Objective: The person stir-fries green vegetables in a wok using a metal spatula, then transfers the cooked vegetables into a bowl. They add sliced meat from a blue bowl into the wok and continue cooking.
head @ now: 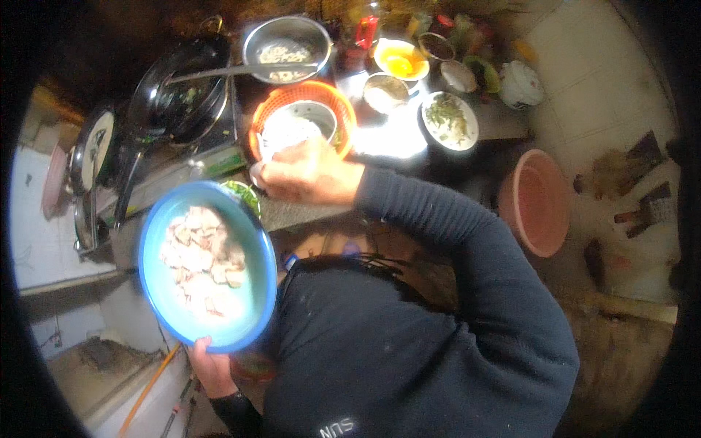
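Note:
My left hand (211,367) grips the near rim of a blue plastic basin (257,295), thumb over the edge. Pale chunks of what looks like raw meat (202,257) lie in the basin, which is tilted. My right hand (309,172) is at the near rim of an orange plastic basket (348,117), fingers curled on a whitish thing (256,174) too glared to name. Inside the basket stands a metal bowl (327,112), partly washed out by bright light. Behind the basin a small container of chopped greens (241,191) is partly hidden.
A black wok (175,117) with a metal utensil (241,70) stands back left, beside a steel bowl (287,24) of pale pieces. Right of the basket are a bowl of yellow liquid (401,60) and a plate of shredded greens (449,120). A pink tub (539,213) stands farther right.

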A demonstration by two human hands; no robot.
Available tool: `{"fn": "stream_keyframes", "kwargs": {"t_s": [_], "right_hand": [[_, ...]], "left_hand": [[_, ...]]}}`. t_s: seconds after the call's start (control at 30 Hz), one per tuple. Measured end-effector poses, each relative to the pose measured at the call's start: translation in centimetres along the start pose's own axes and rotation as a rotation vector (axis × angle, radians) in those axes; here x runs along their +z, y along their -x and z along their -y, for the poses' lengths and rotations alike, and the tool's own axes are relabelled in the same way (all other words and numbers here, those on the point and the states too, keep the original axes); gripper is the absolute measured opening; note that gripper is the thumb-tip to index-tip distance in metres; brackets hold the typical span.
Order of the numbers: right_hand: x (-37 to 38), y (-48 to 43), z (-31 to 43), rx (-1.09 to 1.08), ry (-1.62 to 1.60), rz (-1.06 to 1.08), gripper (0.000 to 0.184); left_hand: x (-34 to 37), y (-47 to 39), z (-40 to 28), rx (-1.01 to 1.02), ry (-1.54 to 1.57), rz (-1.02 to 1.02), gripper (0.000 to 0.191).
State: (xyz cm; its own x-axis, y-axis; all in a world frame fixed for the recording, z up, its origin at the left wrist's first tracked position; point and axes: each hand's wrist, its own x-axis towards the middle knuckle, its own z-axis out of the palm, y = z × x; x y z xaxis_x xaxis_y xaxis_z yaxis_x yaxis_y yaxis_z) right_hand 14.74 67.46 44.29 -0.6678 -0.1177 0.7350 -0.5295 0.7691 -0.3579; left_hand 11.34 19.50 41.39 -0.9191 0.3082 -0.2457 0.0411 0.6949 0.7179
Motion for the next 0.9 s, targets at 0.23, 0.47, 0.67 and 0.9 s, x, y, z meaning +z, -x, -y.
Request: {"fn": "stream_keyframes", "kwargs": {"t_s": [0.23, 0.47, 0.67, 0.9], "right_hand": [[2.2, 8.3, -10.8, -0.017, 0.266, 0.476, 0.031], [-2.5, -1.0, -7.6, -0.015, 0.421, 0.196, 0.019], [-1.2, -8.5, -16.4, 0.506, 0.648, 0.532, 0.027], [4.5, -6.5, -16.2, 0.678, 0.115, 0.441, 0.039]], "left_hand": [[-2.6, -0.3, -2.5, -0.149, 0.693, 0.018, 0.044], [-9.3, -1.6, -11.0, -0.098, 0.745, -0.241, 0.051], [-18.5, -14.0, -16.3, 0.037, 0.835, -0.276, 0.068], [-20.9, -28.5, -20.2, 0.183, 0.587, -0.438, 0.059]]}}
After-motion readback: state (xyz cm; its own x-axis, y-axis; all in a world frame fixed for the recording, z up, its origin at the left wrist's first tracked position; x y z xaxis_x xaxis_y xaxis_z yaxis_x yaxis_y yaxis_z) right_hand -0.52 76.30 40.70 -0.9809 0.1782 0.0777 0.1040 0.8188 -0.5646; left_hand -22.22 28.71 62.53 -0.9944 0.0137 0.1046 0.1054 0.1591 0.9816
